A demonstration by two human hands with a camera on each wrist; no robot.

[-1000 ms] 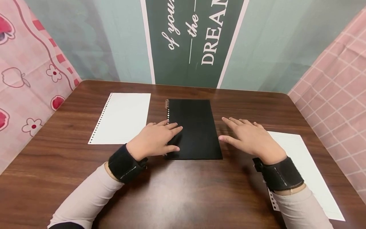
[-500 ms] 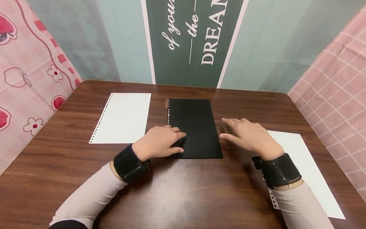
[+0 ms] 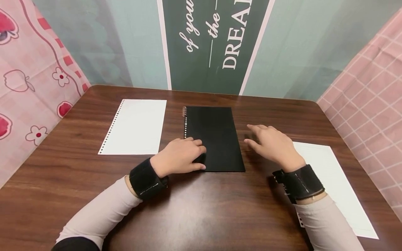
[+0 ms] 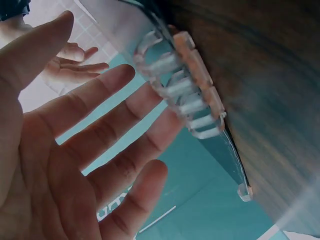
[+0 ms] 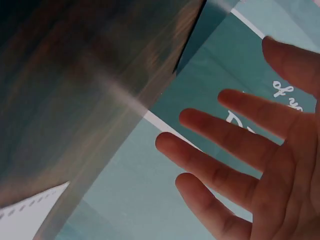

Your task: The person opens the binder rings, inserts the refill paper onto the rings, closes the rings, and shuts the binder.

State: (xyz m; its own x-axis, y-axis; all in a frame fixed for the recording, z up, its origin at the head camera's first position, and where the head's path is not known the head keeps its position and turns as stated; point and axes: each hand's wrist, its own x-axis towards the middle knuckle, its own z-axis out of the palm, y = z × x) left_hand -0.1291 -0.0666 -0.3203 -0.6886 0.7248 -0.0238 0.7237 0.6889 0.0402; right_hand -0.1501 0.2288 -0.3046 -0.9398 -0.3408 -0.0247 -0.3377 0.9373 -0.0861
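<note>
A black punched cover (image 3: 216,136) lies flat at mid-table, with a small clear ring binding strip (image 3: 184,112) at its upper left corner. My left hand (image 3: 180,156) hovers palm down over the cover's lower left edge, fingers loosely bent and holding nothing. In the left wrist view, its relaxed fingers (image 4: 115,132) overlap clear binding rings (image 4: 185,95) along the cover's edge. To the right of the cover, my right hand (image 3: 274,144) is held palm down, empty. The right wrist view shows its fingers (image 5: 225,127) spread and nearly straight.
A white punched loose-leaf sheet (image 3: 135,127) lies left of the cover. Another white sheet (image 3: 333,181) lies at the right, partly hidden by the right forearm. The brown wooden table (image 3: 201,209) meets a green and blue printed cloth (image 3: 207,76) at the back.
My left hand has moved slightly right over the cover, and its fingers have bent from a spread pose. My right hand has barely moved. The cover and sheets stay put.
</note>
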